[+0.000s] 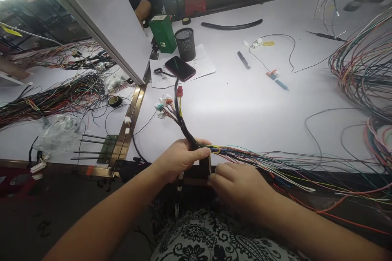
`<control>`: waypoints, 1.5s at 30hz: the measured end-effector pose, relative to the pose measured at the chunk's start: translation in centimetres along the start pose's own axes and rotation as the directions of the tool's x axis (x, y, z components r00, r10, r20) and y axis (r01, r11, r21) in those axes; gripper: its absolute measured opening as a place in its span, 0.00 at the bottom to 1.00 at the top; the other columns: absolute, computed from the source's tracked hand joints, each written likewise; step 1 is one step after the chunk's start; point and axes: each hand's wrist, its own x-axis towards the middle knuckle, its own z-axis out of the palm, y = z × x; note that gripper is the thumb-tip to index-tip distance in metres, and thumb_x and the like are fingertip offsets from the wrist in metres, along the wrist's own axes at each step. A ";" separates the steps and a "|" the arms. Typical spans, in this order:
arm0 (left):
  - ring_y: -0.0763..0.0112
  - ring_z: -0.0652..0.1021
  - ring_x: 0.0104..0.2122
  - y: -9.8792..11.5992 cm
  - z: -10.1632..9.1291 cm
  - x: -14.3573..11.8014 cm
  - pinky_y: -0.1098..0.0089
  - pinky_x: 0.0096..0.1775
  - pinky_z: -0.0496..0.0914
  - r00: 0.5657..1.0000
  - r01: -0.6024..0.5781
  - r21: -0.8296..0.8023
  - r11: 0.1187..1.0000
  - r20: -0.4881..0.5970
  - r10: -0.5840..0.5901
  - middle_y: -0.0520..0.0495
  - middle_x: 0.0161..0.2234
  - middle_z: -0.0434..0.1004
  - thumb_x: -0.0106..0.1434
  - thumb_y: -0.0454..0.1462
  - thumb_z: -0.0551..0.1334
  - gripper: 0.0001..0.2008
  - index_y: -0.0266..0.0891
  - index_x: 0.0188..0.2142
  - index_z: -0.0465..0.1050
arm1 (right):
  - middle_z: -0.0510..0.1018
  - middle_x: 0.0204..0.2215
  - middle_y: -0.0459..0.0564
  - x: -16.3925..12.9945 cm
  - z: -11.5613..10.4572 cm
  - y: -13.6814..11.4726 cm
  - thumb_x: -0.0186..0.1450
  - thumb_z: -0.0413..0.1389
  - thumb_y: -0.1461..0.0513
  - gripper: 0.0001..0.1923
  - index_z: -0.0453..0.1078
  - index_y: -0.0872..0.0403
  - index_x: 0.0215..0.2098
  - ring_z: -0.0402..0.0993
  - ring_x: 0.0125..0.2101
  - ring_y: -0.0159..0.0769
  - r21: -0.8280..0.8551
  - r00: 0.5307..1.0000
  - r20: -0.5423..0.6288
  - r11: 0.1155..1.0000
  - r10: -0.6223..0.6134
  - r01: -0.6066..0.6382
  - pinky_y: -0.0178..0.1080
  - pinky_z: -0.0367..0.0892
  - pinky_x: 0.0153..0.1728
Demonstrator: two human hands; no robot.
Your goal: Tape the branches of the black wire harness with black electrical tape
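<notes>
My left hand [177, 157] is closed around a wire harness [187, 133], its thumb lying over the wrapped part. Black tape covers the branch running up and away from that hand, which ends in a red connector [180, 91] and a cluster of small white, orange and teal connectors [162, 106]. To the right, loose coloured wires [245, 155] fan out from the grip. A roll of black tape [205, 166] hangs edge-on just below the harness, between my hands. Against its right side, the curled fingers of my right hand [234, 181] are closed on it; their tips are partly hidden.
A smartphone [180, 68] lies on paper near a mesh pen cup [185, 45] and a green box [163, 34]. Coiled wires [364, 65] spread at the right. A white upright panel [101, 12] stands at left, beside metal pins [92, 147]. Another person's hand [143, 10] shows behind it.
</notes>
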 end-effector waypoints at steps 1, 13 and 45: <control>0.74 0.70 0.27 0.2 0.1 -0.1 0.73 0.29 0.64 0.999 -0.030 0.050 0.998 -0.017 0.031 0.50 0.28 0.72 0.57 0.44 0.66 0.17 0.37 0.42 0.75 | 0.72 0.25 0.45 0.1 -0.6 0.0 0.62 0.51 0.67 0.09 0.70 0.51 0.39 0.65 0.24 0.33 0.018 0.998 -0.041 0.999 -0.040 0.040 0.38 0.56 0.23; 0.78 0.66 0.21 -0.6 -0.2 -0.9 0.75 0.23 0.60 0.992 -0.027 0.043 0.999 -0.125 0.033 0.52 0.27 0.75 0.55 0.36 0.65 0.09 0.39 0.37 0.77 | 0.76 0.21 0.47 4.2 1.0 3.3 0.63 0.53 0.59 0.15 0.69 0.47 0.48 0.63 0.16 0.30 -0.238 0.907 0.126 0.900 0.402 -0.365 0.36 0.42 0.19; 0.82 0.45 0.18 -2.7 -5.0 -1.9 0.75 0.19 0.40 0.992 0.123 -0.088 0.988 0.043 -0.120 0.59 0.17 0.48 0.54 0.46 0.68 0.20 0.35 0.42 0.77 | 0.75 0.22 0.51 -6.9 -7.9 15.6 0.66 0.53 0.56 0.11 0.71 0.52 0.30 0.66 0.22 0.32 -0.313 0.840 0.429 0.927 0.333 -0.208 0.39 0.49 0.26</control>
